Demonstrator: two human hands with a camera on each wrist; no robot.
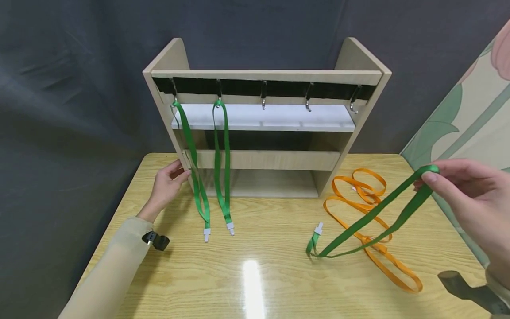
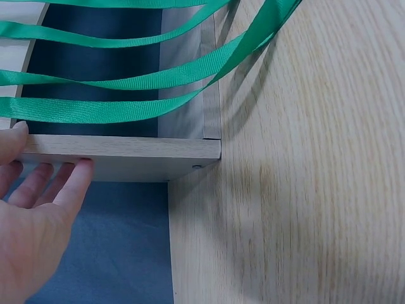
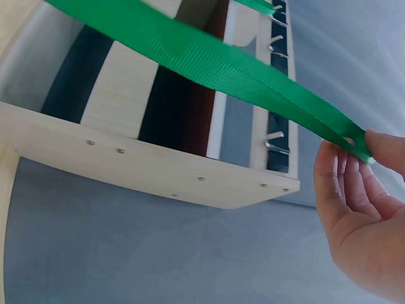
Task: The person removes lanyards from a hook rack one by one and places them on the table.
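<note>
A green strap (image 1: pixel 372 215) is up in the air to the right of the shelf (image 1: pixel 263 160), with its low end and white clip (image 1: pixel 318 228) near the table (image 1: pixel 191 274). The right hand (image 1: pixel 476 195) is up high, reaching in from the side with its palm partly turned up. It pinches the top of the strap between thumb and bent fingers, so the two sides hang down in a long loop. The left arm reaches forward, and the left hand (image 1: pixel 165 186) grips the shelf's side board, thumb at the front edge, fingers round the outside. Just beside that thumb, one of two hung straps (image 1: pixel 228 155) drops down, both green with white ends. They hang from the two left hooks (image 1: pixel 263 99) in a row of five. Orange straps (image 1: pixel 416 289) lie looped on the table, partly under the held one.
</note>
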